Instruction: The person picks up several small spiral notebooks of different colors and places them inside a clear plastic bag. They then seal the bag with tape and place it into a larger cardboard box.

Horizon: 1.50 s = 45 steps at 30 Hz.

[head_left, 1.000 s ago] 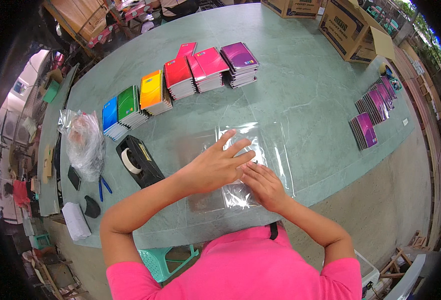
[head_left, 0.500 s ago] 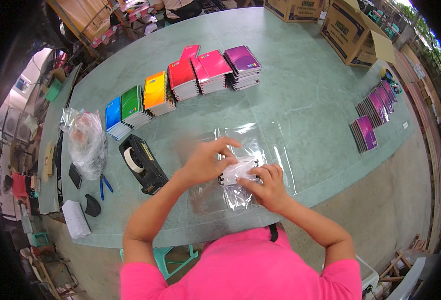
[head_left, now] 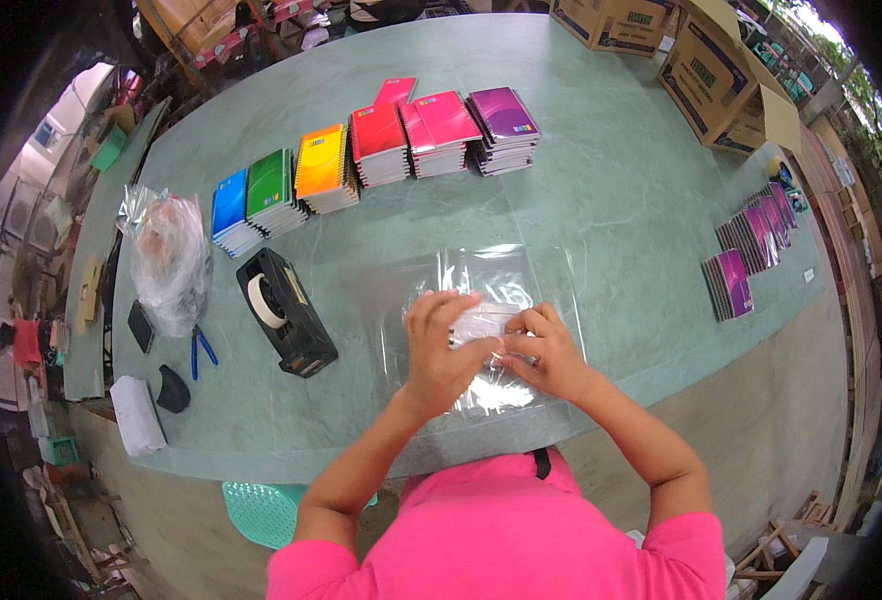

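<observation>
In front of me, a small white-paged spiral notebook bundle [head_left: 483,320] lies on clear plastic sheets [head_left: 481,265], with some of the film folded over it. My left hand [head_left: 445,350] holds the bundle's left side, fingers curled at its far edge and thumb stretched across the near side. On the right, my right hand [head_left: 551,355] grips the other end, its fingers bent and pressed on the film. Both thumbs almost meet at the near edge. My hands hide much of the bundle, so how many notebooks it has cannot be told.
Left of the plastic stands a black tape dispenser [head_left: 286,315]. Beyond it lie a plastic bag [head_left: 168,262], blue-handled pliers [head_left: 203,352] and a white roll [head_left: 139,415]. Colourful notebook stacks [head_left: 381,145] line the back. Purple notebooks [head_left: 729,284] and cardboard boxes [head_left: 716,80] are at right.
My left hand has come down from above the bundle onto its left side, its thumb now near the right one. The right hand stays on the bundle with its fingers more bent.
</observation>
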### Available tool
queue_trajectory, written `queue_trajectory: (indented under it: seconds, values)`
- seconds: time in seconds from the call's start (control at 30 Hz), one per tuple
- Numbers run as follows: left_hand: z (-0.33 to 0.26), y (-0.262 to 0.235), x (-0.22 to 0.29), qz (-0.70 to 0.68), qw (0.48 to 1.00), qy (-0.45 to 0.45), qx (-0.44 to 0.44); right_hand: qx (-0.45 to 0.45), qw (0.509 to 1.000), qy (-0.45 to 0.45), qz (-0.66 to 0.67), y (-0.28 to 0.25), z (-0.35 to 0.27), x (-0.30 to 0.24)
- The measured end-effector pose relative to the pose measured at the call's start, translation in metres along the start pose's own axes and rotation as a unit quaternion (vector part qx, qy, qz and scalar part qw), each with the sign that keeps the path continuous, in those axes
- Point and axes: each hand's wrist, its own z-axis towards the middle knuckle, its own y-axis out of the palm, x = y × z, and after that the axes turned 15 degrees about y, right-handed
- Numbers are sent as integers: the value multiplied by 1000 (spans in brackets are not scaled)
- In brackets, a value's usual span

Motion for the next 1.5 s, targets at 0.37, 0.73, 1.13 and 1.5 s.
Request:
queue_trajectory:
  seconds: [0.37,0.73,1.13,1.5]
  values:
    - [3,-3,-36,-307,888,-335,-67,122,973,162,110,14,15,-10]
    - [31,-25,-4,-22,955,15,-295,-24,995,-7,-96,0,24,-18]
    - [-34,-17,16,112,987,89,-78,64,976,-162,-131,18,-12,-6]
    - [-137,-119,-69,150,775,-590,169,107,975,-140,-136,27,3,-26]
